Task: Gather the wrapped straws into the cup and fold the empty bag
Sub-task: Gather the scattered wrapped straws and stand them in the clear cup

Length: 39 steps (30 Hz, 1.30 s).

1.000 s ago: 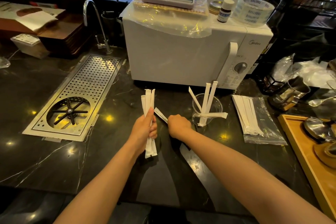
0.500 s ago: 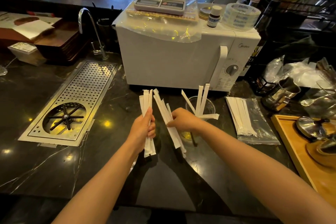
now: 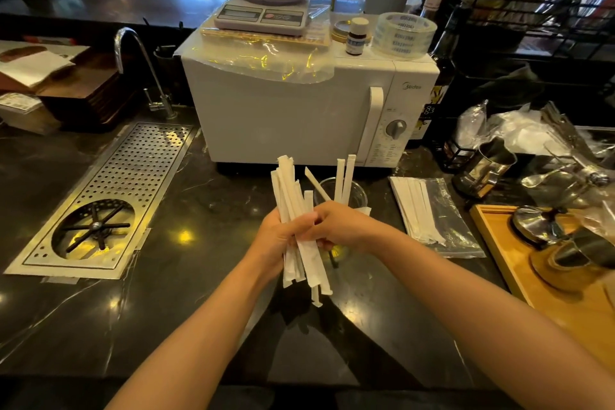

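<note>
A bundle of white paper-wrapped straws (image 3: pixel 293 196) stands nearly upright above the dark counter, just in front of the microwave. My left hand (image 3: pixel 276 240) grips its left side and my right hand (image 3: pixel 336 226) closes on its right side. Directly behind my right hand is a clear glass cup (image 3: pixel 356 193) with three wrapped straws (image 3: pixel 344 176) sticking up out of it. To the right lies a clear plastic bag (image 3: pixel 449 220) flat on the counter, with several wrapped straws (image 3: pixel 416 210) inside.
A white microwave (image 3: pixel 299 116) stands close behind the cup, with a scale and tape on top. A perforated steel drain tray (image 3: pixel 109 196) and tap are at the left. A wooden tray (image 3: pixel 532 280) with metal jugs sits at the right.
My right hand carried its straws leftward and joined them with the bundle in my left hand. Both hands now hold one bundle, closer to the cup.
</note>
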Tool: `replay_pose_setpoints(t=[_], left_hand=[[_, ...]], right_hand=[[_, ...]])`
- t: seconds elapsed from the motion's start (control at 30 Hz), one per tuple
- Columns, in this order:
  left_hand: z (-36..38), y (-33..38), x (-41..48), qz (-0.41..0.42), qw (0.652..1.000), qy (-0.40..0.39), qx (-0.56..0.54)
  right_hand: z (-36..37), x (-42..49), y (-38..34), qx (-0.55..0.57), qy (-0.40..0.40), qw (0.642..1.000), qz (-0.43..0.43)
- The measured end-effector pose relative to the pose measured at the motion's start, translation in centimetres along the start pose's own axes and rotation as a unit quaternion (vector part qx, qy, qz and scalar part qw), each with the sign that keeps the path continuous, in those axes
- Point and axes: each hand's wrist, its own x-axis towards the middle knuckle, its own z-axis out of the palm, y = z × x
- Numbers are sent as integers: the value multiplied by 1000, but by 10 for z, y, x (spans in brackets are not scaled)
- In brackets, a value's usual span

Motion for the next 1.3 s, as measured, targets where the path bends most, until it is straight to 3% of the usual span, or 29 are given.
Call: replay_pose_setpoints(t=[0.27, 0.63, 0.77, 0.93, 1.0, 1.1, 1.3], left_hand=[[17, -4, -1, -13, 999, -9, 43], [29, -5, -1, 18, 996, -16, 91], [33, -3, 1, 18, 991, -14, 130], [43, 4, -3, 23, 982, -75, 171], [49, 2, -2, 13, 980, -99, 175], [60, -4, 0, 7, 975, -132, 181], [79, -17, 3, 10, 962, -160, 220]], right_hand=[[-9, -6, 15, -25, -14, 1000, 11], [-21, -23, 28, 33, -2, 999, 7], [-28, -37, 33, -13, 30, 999, -15], [-47, -54, 41, -69, 64, 995, -42], [-53, -58, 42, -35, 84, 994, -63], [-54, -62, 41, 42, 52, 992, -108], [-42, -55, 63, 80, 53, 986, -138]])
